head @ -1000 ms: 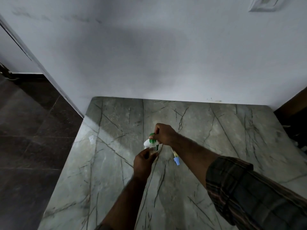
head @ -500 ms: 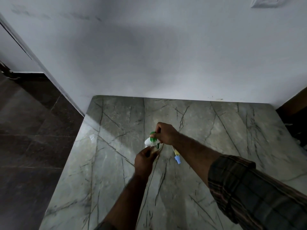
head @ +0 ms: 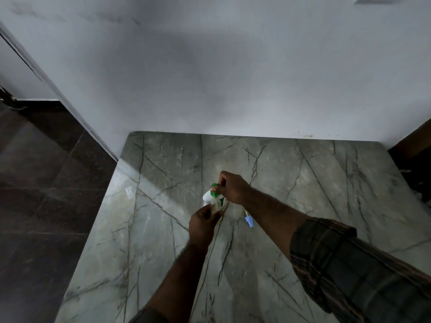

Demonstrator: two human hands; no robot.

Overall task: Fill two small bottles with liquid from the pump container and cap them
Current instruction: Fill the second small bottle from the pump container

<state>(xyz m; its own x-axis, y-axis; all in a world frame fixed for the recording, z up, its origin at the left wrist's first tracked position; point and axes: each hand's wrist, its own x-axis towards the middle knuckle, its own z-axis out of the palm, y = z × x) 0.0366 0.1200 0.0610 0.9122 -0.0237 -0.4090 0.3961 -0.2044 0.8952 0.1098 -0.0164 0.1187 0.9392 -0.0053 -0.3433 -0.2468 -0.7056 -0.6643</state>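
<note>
A small clear bottle [head: 215, 204] is gripped upright in my left hand [head: 202, 223] above the middle of the marble table [head: 303, 183]. My right hand [head: 233, 188] pinches its green cap [head: 214, 193] from above, fingers closed on it. Behind the bottle a white pump container [head: 206, 197] shows only in part, mostly hidden by the bottle and hands. A second small bottle with a blue cap [head: 248, 221] lies on its side on the table, just right of my left hand and under my right forearm.
The table butts against a white wall [head: 233, 78] at the back. Its left edge drops to a dark tiled floor [head: 42, 206]. Dark furniture [head: 415, 164] stands at the table's right edge.
Both hands stay on the bottle and green cap. The hands have shifted only slightly; the view has tilted a little.
</note>
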